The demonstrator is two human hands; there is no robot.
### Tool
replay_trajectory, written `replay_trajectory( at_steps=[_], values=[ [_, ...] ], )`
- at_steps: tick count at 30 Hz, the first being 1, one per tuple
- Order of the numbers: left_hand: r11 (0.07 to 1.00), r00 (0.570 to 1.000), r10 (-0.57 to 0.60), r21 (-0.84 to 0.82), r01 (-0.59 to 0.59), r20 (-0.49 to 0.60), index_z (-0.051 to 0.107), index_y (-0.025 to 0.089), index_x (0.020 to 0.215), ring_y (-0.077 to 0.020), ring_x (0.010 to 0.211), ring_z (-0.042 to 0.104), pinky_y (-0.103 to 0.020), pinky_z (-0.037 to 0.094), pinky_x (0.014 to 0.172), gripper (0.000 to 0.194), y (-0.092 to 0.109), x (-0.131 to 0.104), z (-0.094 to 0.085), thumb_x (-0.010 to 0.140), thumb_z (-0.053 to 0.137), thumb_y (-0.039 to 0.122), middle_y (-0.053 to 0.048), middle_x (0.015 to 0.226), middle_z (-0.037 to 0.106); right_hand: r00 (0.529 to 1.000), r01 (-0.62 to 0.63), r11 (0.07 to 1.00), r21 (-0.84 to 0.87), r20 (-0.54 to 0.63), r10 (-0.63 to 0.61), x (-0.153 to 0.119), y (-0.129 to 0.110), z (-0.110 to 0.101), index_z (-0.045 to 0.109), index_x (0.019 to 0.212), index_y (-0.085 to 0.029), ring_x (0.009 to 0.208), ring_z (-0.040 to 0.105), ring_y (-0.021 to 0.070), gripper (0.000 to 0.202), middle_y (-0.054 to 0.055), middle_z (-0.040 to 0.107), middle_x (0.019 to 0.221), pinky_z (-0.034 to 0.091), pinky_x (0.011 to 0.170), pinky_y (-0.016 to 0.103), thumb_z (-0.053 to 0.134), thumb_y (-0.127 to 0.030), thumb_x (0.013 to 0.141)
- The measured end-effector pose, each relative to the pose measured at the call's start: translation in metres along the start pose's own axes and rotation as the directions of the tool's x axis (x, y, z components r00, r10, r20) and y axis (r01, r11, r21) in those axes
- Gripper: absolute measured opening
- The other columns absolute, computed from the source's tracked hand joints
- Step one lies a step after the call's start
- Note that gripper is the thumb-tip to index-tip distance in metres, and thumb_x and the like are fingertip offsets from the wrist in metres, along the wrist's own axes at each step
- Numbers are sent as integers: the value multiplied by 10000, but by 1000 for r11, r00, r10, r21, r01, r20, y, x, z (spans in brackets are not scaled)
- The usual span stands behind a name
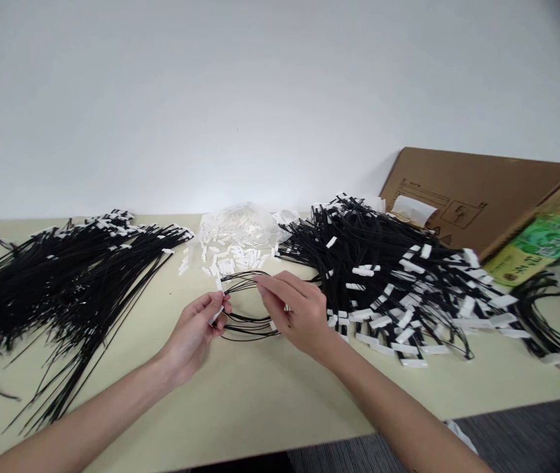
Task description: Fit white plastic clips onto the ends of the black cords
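Observation:
A looped bunch of thin black cables (pixel 250 319) with white connectors spans the space between both hands, just above the table. My left hand (pixel 200 323) is closed on its left end, beside a white connector (pixel 219 284). On the right side of the loop, my right hand (pixel 296 307) is pinched at the upper cables; whatever lies between its fingertips is too small to name. Behind the hands, small white connectors (pixel 233 261) lie scattered in front of a clear plastic bag (pixel 243 223) of similar pieces.
Black cables (pixel 63 276) cover the table's left side. A big pile of cables with white ends (pixel 363 263) lies close to my right hand. Farther right are a cardboard box (pixel 457 190), a green and yellow package (pixel 541 243) and more cables. The table's front edge runs below my arms.

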State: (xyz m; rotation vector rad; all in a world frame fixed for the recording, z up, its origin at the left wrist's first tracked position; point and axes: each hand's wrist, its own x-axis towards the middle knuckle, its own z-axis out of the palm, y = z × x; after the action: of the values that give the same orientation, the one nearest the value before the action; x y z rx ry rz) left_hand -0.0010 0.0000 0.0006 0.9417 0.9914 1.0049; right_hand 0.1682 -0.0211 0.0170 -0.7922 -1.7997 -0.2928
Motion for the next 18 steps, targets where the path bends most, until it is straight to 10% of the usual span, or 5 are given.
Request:
replay_trajectory(
  at_steps=[18],
  values=[
    [999,997,-19,-51,15,-73,570,143,769,-37,486,338,-152,314,451,201,0,2,-4,705,607,329,19,694,496,931,-155,967,-202,-359,75,15,8,-18,595,915,-158,483,369,63,183,-9,494,595,311,439,197,506,-60,788]
  ],
)
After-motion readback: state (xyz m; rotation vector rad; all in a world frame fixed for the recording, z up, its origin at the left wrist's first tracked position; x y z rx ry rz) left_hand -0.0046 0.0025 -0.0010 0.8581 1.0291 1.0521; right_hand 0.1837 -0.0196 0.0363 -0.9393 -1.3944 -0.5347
